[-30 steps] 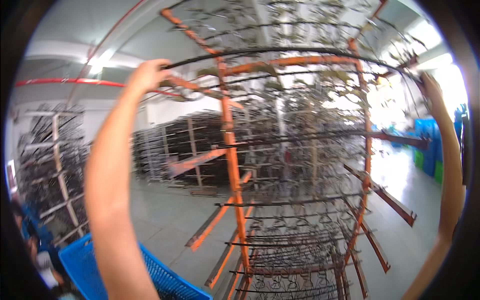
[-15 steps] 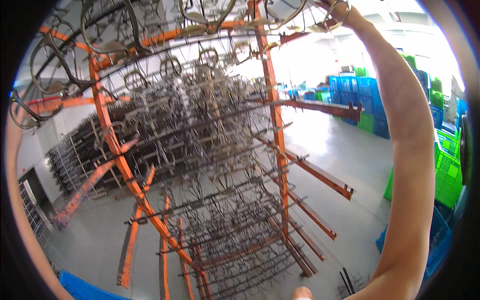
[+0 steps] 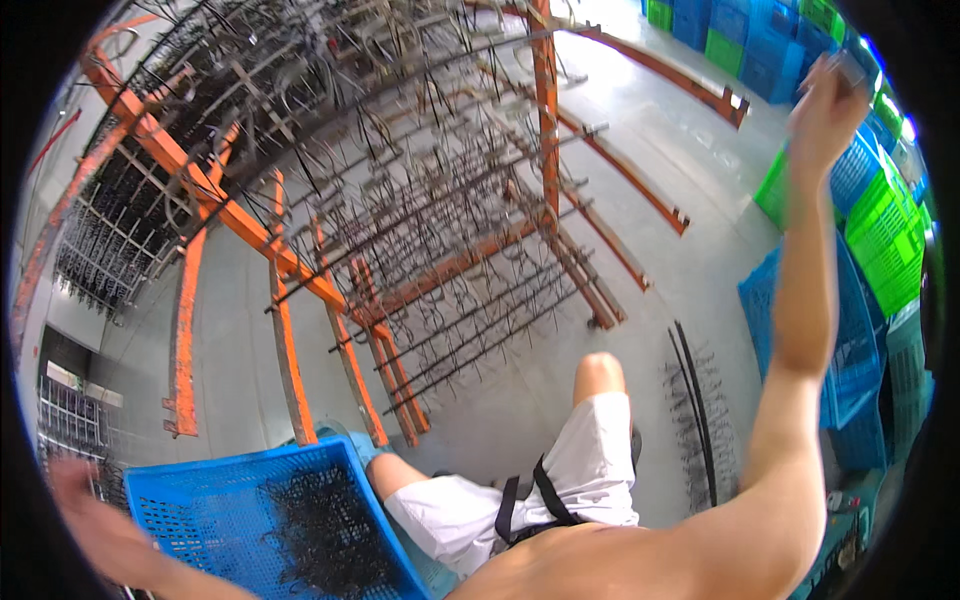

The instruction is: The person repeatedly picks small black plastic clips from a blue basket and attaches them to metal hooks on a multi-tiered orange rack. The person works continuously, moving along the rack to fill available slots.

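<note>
My right hand is raised at the upper right, near the stacked crates and away from the rack. Motion smears its fingers, so whether they hold anything is unclear. At the lower left my left hand is also blurred, beside a blue plastic basket. Inside that basket lies a heap of small black wire-like pieces. In front of me stands an orange metal rack with long arms. Dark rods hung with several looped metal parts run across it.
Orange rack arms jut out on both sides. Blue crates and green crates are stacked at the right. Two dark rods with thin hooks lie on the floor. More loaded racks stand at the far left.
My view has tipped downward. Both raised arms have come down from the top of the rack, the right hand outward to the right, the left beside the blue basket.
</note>
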{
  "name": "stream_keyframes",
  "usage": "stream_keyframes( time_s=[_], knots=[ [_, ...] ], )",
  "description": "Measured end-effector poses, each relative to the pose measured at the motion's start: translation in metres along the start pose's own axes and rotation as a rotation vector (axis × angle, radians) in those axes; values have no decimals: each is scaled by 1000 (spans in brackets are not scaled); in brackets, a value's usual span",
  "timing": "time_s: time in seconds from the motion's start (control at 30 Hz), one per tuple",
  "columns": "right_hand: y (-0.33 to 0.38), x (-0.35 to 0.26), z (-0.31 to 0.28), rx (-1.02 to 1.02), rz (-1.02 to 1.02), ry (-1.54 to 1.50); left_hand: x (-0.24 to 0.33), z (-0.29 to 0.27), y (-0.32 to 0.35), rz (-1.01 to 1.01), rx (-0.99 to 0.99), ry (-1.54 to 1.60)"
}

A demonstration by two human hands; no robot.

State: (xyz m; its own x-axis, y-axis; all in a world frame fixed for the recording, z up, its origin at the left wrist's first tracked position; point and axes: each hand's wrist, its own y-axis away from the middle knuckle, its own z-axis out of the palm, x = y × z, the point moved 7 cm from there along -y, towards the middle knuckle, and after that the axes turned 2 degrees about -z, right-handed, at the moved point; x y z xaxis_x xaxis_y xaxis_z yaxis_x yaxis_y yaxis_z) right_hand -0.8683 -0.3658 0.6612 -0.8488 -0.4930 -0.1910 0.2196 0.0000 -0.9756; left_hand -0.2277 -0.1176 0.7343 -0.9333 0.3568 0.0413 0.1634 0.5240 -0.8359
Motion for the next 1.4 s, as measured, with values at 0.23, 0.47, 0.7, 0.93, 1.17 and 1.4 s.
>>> stream_keyframes(
  time_s=[0.23, 0.47, 0.7, 0.93, 1.17, 1.4],
  knots=[
    [451, 42, 91, -1325, 961, -30, -7, 355, 316, -1390, -608, 1023],
    [659, 110, 107, -1631, 1607, 433, -97, 515, 527, -2351, -374, 561],
    [694, 90, 139, -1188, 1736, 297, -111, 561, 540, -2222, -308, 808],
    [702, 106, 123, -892, 1865, 154, -109, 553, 534, -2379, -260, 596],
    [672, 100, 86, -1124, 1754, 282, -105, 534, 528, -2204, -367, 602],
    [675, 77, 83, -907, 1812, 64, -93, 496, 511, -2053, -312, 626]
  ],
)
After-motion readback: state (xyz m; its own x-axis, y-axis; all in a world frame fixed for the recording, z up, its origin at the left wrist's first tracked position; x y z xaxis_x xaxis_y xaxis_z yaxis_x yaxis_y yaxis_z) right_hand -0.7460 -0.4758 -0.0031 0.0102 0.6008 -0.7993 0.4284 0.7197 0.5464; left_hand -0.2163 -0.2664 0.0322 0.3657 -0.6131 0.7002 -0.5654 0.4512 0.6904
